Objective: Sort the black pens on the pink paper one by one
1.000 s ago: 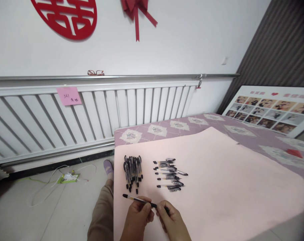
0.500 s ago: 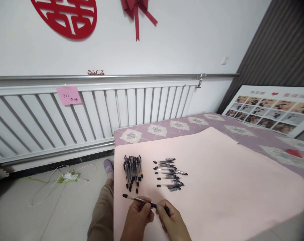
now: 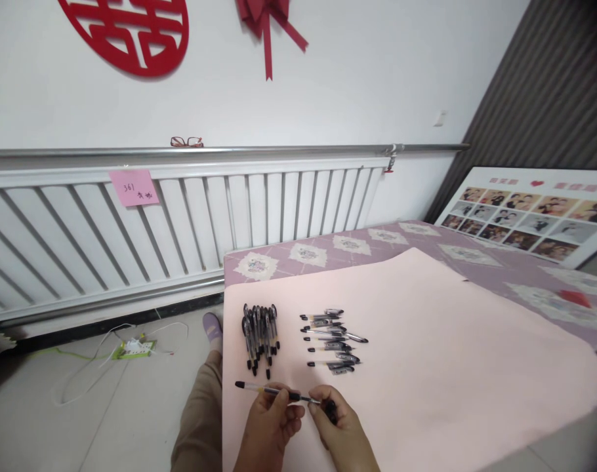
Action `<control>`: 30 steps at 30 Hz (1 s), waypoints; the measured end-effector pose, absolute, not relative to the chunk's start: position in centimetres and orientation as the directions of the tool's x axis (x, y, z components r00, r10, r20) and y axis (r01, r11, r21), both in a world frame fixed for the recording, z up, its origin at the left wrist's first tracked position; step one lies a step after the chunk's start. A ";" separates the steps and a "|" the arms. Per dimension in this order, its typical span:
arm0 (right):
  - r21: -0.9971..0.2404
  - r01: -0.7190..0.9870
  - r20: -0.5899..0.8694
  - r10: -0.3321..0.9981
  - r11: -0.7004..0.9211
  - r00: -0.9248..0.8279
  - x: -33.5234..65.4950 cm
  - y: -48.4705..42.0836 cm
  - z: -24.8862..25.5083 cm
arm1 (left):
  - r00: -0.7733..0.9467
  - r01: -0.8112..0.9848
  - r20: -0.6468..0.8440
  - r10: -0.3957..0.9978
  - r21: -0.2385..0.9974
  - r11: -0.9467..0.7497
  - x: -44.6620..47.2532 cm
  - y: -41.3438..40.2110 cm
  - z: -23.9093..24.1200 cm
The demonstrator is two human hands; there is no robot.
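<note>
We pinch a pen [image 3: 259, 389] in our left hand [image 3: 269, 426], at the near left edge of the pink sheet [image 3: 451, 341], with its far end pointing left. Our right hand [image 3: 345, 436], just beside it, grips the black cap [image 3: 330, 410] at the pen's thin tip. Just beyond lie a bundle of pens [image 3: 260, 331] and, to its right, a loose pile [image 3: 330, 341].

We faced a white wall [image 3: 377, 78] with a red paper-cut [image 3: 124, 33] and bow [image 3: 266, 16], we saw a white slatted radiator cover [image 3: 180, 216], grey floor tiles [image 3: 57, 419], a photo board [image 3: 529, 210] against dark panelling [image 3: 564, 78]
</note>
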State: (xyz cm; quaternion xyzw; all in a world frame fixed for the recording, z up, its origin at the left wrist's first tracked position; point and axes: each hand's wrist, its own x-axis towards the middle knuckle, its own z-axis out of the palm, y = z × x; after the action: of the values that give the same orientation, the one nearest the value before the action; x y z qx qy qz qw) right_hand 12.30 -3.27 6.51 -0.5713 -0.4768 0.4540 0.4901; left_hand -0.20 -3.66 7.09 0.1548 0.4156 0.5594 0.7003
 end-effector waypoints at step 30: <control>-0.980 0.194 -0.030 0.996 -0.045 0.084 13.8 -3.2 6.1 | -0.061 -0.681 -0.386 0.920 0.691 0.244 0.7 -2.9 5.9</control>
State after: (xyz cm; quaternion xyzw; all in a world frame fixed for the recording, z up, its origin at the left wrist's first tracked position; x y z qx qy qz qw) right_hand 13.76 -3.20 6.10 -0.5759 -0.5166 0.4372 0.4587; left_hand 0.71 -2.85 5.94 0.1439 0.4165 0.5976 0.6699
